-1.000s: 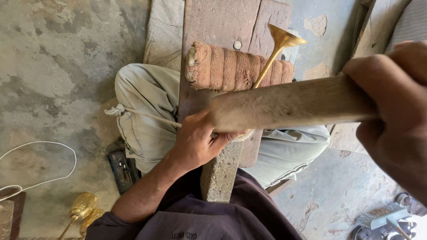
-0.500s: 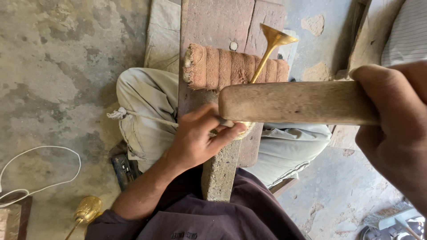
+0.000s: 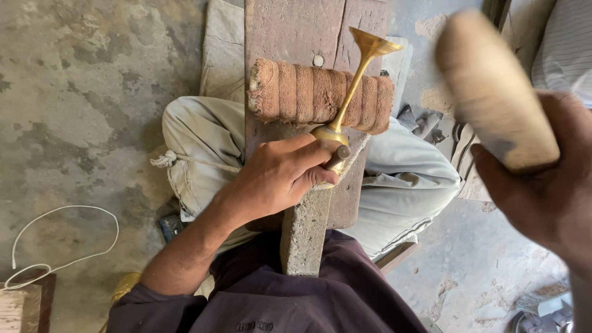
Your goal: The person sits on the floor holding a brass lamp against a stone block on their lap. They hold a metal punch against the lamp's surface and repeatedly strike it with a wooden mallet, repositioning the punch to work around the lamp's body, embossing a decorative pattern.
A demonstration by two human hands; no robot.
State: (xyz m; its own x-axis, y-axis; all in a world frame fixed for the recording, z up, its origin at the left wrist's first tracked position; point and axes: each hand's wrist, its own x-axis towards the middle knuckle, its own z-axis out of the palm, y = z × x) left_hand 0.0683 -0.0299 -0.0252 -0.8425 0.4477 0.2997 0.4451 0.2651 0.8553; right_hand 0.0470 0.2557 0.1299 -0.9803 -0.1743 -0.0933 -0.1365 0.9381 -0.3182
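Resting across rope-wrapped roll (image 3: 317,94), brass goblet (image 3: 354,80); white cord (image 3: 61,240) apart.

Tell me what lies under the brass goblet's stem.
The brass goblet leans its stem across a rope-wound roll, which sits on a wooden plank. The left hand grips the goblet's base, hiding whatever is beneath it there.

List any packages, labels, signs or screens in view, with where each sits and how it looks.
Small line of dark stitched or printed lettering: on the dark maroon shirt, bottom centre, too small to make out.
No packages, signs or screens show.
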